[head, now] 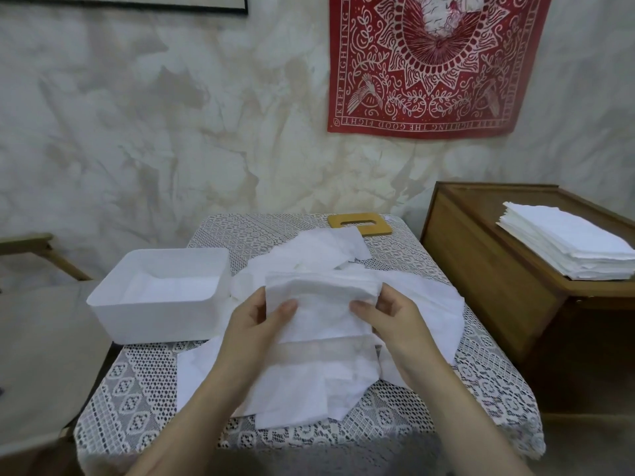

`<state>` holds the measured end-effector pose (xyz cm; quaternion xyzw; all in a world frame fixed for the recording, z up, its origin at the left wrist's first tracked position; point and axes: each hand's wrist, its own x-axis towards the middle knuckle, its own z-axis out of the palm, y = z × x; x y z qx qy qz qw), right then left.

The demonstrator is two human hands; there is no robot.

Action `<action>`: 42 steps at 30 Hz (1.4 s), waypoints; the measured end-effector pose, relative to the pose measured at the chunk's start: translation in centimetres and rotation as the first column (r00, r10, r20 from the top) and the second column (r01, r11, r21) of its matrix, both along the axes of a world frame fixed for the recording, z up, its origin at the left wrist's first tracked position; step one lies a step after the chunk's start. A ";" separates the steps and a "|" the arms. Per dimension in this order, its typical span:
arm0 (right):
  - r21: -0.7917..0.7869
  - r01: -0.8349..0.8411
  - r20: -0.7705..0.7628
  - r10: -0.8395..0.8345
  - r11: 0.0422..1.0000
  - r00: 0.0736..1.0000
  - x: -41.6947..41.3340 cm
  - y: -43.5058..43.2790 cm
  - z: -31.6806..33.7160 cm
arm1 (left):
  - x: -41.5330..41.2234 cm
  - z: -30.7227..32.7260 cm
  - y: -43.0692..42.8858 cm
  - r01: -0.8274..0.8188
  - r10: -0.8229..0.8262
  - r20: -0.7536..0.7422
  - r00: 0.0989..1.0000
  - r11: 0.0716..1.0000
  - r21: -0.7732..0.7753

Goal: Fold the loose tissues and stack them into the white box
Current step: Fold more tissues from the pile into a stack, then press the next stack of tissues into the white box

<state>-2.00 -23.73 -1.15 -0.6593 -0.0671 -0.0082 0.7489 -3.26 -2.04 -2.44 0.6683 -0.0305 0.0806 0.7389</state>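
Note:
Both hands hold one white tissue (323, 304) above the middle of the table. My left hand (256, 319) pinches its left edge with the thumb on top. My right hand (391, 316) pinches its right edge the same way. Below and around it lie loose tissues (309, 383) in a crumpled heap on the lace cloth. The white box (113, 312) stands open at the table's left edge, with white tissue lying flat inside.
A wooden lid with a slot (364, 224) lies at the table's far edge. To the right stands a wooden cabinet (481, 255) bearing a neat stack of white tissues (567, 247). The lace-covered table (137, 407) is small; a wooden frame (41, 249) stands on the left.

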 end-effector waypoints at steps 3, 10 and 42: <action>-0.062 0.024 0.023 -0.022 0.998 0.999 0.0 -0.2 -0.5 | 0.0 -0.7 -0.1 0.006 -0.012 0.070 0.997 0.996 0.093; -0.240 -0.043 -0.016 0.041 0.970 0.999 -0.1 -0.1 -1.6 | -0.4 -2.4 -0.7 0.000 -0.028 0.109 0.994 0.968 0.250; -0.171 -0.063 0.115 0.084 0.983 0.990 -2.6 13.7 2.8 | -4.5 4.7 11.3 -0.172 0.152 -0.181 0.972 0.980 -0.101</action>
